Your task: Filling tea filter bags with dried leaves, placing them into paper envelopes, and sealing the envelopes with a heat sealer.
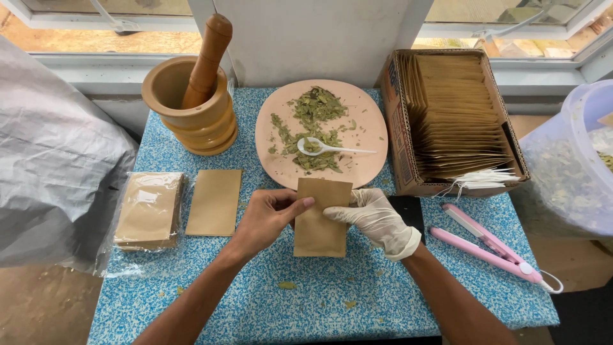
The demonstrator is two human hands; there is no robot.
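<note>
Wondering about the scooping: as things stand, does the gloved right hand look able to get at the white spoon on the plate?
Probably yes. The white spoon lies on the pink plate just beyond the right hand, handle toward that side, with nothing between. That hand now grips the brown pouch, so it would need to let go first.

Matt brown paper pouch [321,220], thin white latex glove on right hand [377,220], turned wooden mortar [191,108], glossy pink plate [367,137], corrugated cardboard box [399,128]
</note>
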